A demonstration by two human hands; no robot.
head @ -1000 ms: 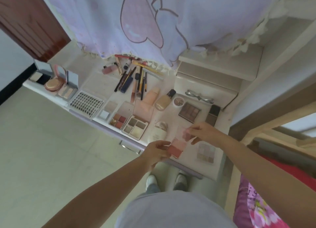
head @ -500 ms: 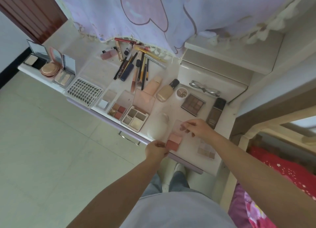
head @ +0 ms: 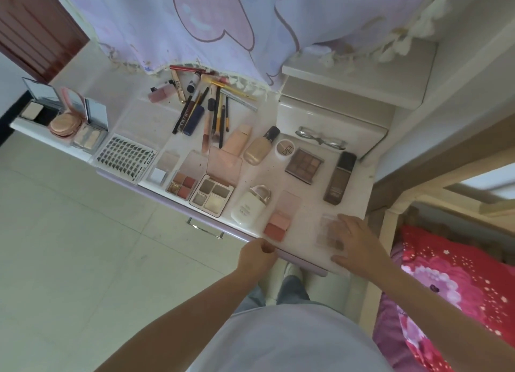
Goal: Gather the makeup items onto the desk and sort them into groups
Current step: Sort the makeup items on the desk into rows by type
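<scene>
A pink blush palette [head: 280, 223] lies open on the white desk [head: 306, 212] near its front edge, with no hand on it. My left hand [head: 257, 256] hangs just off the desk edge below that palette, fingers loosely curled around nothing. My right hand [head: 355, 242] lies over a clear-lidded eyeshadow palette [head: 327, 231] at the front right corner, fingers spread on it and partly hiding it. Several brushes and pencils [head: 206, 112] lie at the back. Foundation bottles [head: 255, 147] and open palettes [head: 211, 193] sit mid-desk.
Compacts with mirrors [head: 67, 118] and a lash tray [head: 125, 160] occupy the desk's left end. A white bottle [head: 250, 206] lies beside the blush palette. A brown palette [head: 303, 165], a dark bottle [head: 340, 182] and glasses [head: 320, 139] sit right. A curtain [head: 223, 23] hangs behind; a bed [head: 459, 288] stands at right.
Both hands let go of the pink blush palette, which now lies on the desk. My left hand drew back off the edge. My right hand moved right onto the clear-lidded palette.
</scene>
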